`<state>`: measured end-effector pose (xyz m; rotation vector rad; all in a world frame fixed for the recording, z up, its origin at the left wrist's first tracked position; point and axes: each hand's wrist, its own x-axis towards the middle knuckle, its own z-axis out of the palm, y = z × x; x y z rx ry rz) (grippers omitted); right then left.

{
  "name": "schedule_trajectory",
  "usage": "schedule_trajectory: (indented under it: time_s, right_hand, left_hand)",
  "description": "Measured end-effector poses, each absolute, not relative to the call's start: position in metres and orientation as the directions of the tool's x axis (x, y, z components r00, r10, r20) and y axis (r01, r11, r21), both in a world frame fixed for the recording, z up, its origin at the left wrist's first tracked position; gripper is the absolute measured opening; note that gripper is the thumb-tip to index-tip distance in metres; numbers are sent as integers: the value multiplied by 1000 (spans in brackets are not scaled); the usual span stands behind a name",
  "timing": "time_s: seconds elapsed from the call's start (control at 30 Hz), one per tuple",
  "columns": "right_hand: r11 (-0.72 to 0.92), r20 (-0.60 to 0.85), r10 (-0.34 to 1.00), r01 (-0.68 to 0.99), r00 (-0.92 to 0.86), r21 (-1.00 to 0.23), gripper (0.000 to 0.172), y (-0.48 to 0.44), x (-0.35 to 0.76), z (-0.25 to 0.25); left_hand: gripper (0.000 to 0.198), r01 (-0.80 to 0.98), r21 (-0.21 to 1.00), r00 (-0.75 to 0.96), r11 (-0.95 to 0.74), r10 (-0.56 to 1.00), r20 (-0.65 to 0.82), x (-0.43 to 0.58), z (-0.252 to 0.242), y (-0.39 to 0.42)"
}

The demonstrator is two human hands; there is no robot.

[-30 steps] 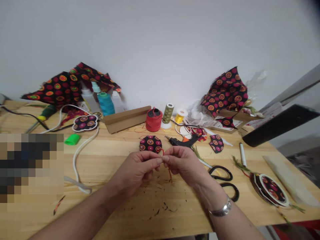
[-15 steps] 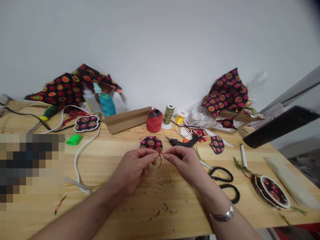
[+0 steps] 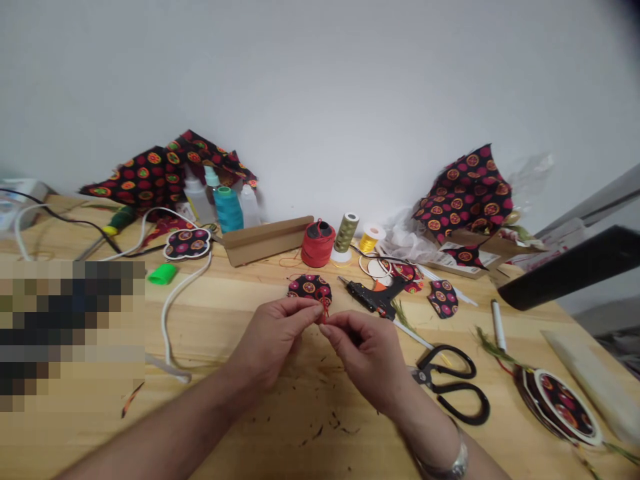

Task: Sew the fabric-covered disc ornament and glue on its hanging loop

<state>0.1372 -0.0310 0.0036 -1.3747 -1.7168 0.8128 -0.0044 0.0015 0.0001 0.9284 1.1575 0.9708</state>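
Note:
My left hand and my right hand meet above the wooden table, fingertips pinched together on a thin red cord. The cord loops up between the thumbs and forefingers. Just behind the fingers lies a round piece of black fabric with pink and orange circles. A red cord spool stands further back. My right wrist wears a silver bracelet.
Black scissors and a black glue gun lie right of my hands. Olive, yellow and teal spools, bottles, a cardboard strip, patterned fabric heaps, a white cord and a fabric-covered disc surround them.
My hands have drawn closer together and shifted slightly right and down in the view. The red cord hung down in a long tail; now it is bunched short at the fingertips.

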Motion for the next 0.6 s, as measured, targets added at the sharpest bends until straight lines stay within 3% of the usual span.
schedule_trajectory:
  time_s: [0.17, 0.37, 0.5, 0.6]
  right_hand:
    - [367, 260, 930, 604, -260, -707, 19, -34, 134, 2]
    - [442, 214, 894, 694, -394, -568, 22, -34, 132, -1]
    - [458, 213, 884, 678, -417, -575, 21, -35, 134, 3]
    - [382, 288, 923, 676, -254, -630, 24, -33, 138, 5]
  left_hand:
    - [17, -208, 900, 209, 382, 917, -340, -7, -4, 2]
    - [16, -311, 822, 287, 477, 872, -397, -7, -1, 4]
    - [12, -323, 806, 286, 497, 863, -417, -6, 1, 5]
    - [11, -329, 808, 273, 488, 869, -414, -6, 1, 4]
